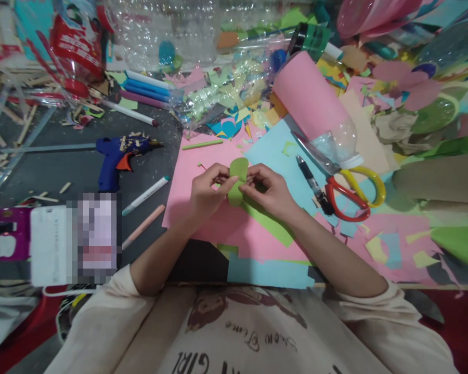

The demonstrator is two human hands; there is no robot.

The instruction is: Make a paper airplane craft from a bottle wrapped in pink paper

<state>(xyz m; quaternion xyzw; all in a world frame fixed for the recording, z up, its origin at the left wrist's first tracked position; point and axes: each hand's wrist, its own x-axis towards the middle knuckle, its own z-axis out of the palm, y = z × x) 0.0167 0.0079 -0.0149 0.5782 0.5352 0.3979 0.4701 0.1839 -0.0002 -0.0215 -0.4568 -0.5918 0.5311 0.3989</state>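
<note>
Between my two hands is a green paper cutout (238,167) with rounded ends, narrow at its middle. My left hand (210,189) pinches its left side, thumb on the front. From the right, my right hand (269,189) grips the same cutout near its middle, fingers partly curled behind. Below them a strip of green paper (275,226) lies over the pink paper sheet (203,213). A thin stick with a small green tip (200,165) shows beside my left hand; whether it is held I cannot tell.
Left lie a blue glue gun (111,161), a teal-capped marker (146,195) and a peach marker (144,226). Right are scissors (349,200), a black pen (310,174) and a pink-wrapped bottle (312,96). Paper scraps (234,122) and a red-labelled bottle (78,47) crowd the back.
</note>
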